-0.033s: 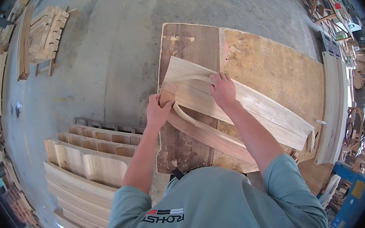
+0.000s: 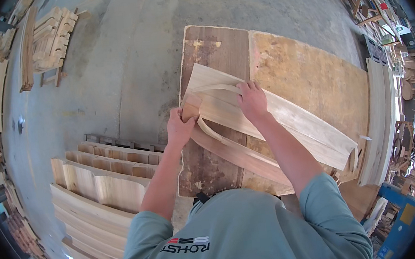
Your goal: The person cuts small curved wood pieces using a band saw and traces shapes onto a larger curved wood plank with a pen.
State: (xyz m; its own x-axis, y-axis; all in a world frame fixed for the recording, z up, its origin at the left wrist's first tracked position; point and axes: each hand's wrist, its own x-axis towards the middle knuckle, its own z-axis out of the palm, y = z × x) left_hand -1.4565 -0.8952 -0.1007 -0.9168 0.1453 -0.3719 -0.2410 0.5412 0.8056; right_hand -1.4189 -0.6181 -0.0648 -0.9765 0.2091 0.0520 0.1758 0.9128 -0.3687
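My left hand [image 2: 181, 127] is closed on the left end of a curved reddish-brown wooden piece [image 2: 192, 107], thumb on top and fingers at its outer edge. My right hand [image 2: 253, 100] is closed on a thin pale wooden strip [image 2: 216, 87] that bows toward the left end. Another thin curved strip [image 2: 210, 130] bends away beside my left thumb. Under my hands lies a long pale wooden panel [image 2: 288, 123], slanting down to the right. Nearer me, a long curved board [image 2: 241, 157] runs below it, partly hidden by my right forearm.
A worn, stained worktable [image 2: 313, 73] carries the wood. Shaped wooden boards [image 2: 97, 191] stand stacked at my left. A rack of timber pieces [image 2: 51, 42] stands at the far left. Long pale boards [image 2: 376, 127] lean along the right, near a blue machine [image 2: 398, 215].
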